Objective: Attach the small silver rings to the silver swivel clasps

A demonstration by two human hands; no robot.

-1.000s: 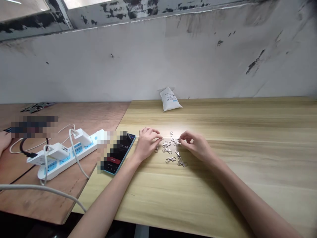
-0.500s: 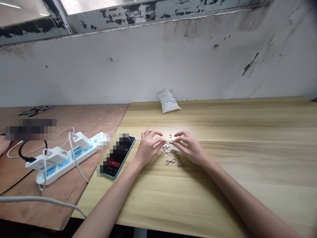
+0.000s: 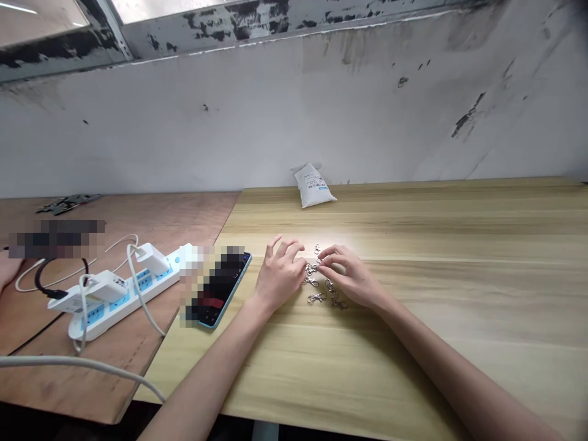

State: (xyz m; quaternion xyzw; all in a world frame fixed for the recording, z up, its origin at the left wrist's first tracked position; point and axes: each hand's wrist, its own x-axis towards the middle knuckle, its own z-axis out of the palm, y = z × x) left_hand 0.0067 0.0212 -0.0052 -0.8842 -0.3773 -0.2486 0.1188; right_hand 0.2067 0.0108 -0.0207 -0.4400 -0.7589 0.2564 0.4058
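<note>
Small silvery lobster clasps [image 3: 316,298], some with rings attached, lie in a loose cluster on the wooden tabletop. My left hand [image 3: 280,272] is at the cluster's left side, its fingers bent and its thumb and forefinger drawn together. Whatever lies between those fingertips is hidden. From the right, my right hand [image 3: 351,275] pinches at a clasp [image 3: 315,267] in the middle of the cluster with thumb and forefinger. One single clasp [image 3: 316,248] lies a little beyond the fingertips. Two more clasps [image 3: 339,303] rest below my right palm.
A phone [image 3: 223,294] lies left of my left forearm. Farther left, a white power strip [image 3: 133,294] with chargers and cables sits on a browner table [image 3: 110,373]. At the back, a white plastic packet [image 3: 315,187] lies near the wall. Part of another person's arm [image 3: 7,269] shows at the far left.
My left hand has turned and drawn slightly back left, its outer fingers lifting and curling. My right hand has shifted slightly left and stays pinched over the cluster.
</note>
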